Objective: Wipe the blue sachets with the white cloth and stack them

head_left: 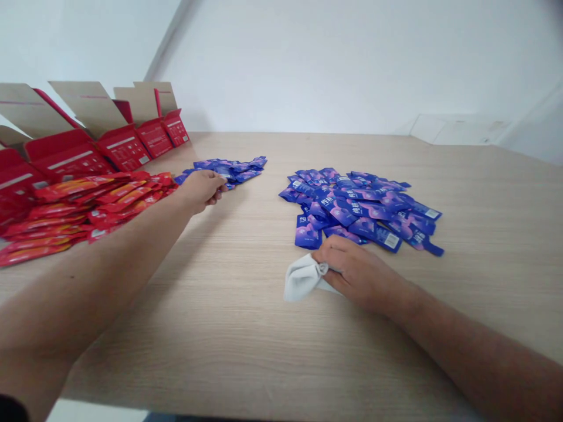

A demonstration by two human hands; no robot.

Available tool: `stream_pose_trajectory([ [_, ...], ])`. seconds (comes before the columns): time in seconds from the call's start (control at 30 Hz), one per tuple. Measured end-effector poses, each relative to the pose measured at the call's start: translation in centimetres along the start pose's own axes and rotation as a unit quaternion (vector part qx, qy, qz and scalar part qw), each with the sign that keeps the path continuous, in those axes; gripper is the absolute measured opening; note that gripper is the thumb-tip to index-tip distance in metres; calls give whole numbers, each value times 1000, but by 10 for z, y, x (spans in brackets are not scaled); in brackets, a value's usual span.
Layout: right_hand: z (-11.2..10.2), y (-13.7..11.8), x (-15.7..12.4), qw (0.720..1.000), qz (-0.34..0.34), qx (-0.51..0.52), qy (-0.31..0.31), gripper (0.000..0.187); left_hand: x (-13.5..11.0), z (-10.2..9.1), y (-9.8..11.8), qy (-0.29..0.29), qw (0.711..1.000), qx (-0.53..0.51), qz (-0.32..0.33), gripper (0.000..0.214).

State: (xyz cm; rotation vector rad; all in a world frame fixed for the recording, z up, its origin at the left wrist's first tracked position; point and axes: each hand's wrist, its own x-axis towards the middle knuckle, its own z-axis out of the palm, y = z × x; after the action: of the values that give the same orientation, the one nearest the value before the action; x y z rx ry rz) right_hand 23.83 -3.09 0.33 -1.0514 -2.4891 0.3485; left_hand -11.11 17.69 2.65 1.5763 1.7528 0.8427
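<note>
My right hand (358, 272) is closed on a crumpled white cloth (302, 279), which rests low over the tabletop. Just beyond that hand spreads a large loose pile of purple-blue sachets (347, 199), some with barcodes facing up. Farther out on the left, my left hand (203, 190) reaches to a smaller pile of the same purple-blue sachets (237, 167). Its fingers are drawn together at the pile's near edge. Whatever lies between those fingertips, if anything, is too small to make out.
Stacked red sachets (118, 199) lie left of my left forearm. Behind them a row of red cardboard boxes (123, 149) stands with flaps up. The wooden table (246, 351) meets a white wall, and a white panel (461, 130) sits at the back right.
</note>
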Motion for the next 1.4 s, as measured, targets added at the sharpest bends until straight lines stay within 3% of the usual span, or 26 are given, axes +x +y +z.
stream_pose_trajectory([
  [0.1, -2, -3, 1, 1000, -19, -3, -9, 21, -38, 28, 15, -71, 995, -3, 66, 16],
  [0.23, -3, -3, 1, 1000, -21, 3, -10, 24, -85, 67, 38, -154, 970, 106, 156, 14],
  [0.37, -4, -1, 0, 999, -37, 9, -6, 22, -111, 98, 50, -135, 928, 226, 263, 27],
  [0.67, -4, 1, 3, 998, -54, 7, -5, 19, -128, 145, 75, -78, 908, 354, 211, 77],
  [0.8, -5, 1, 2, 998, -66, 18, -1, 19, -135, 160, 89, -64, 895, 392, 203, 73],
  [0.93, -4, 3, 1, 998, -67, 11, -5, 19, -134, 159, 92, -73, 886, 409, 208, 71],
  [1.07, -3, 4, 1, 998, -65, 6, -4, 20, -128, 146, 86, -93, 862, 446, 220, 72],
  [1.23, -4, 2, 2, 998, -68, 6, -2, 20, -121, 118, 72, -153, 833, 477, 236, 79],
  [1.4, -8, -4, 2, 998, -63, 2, -12, 20, -128, 86, 59, -236, 842, 410, 261, 92],
])
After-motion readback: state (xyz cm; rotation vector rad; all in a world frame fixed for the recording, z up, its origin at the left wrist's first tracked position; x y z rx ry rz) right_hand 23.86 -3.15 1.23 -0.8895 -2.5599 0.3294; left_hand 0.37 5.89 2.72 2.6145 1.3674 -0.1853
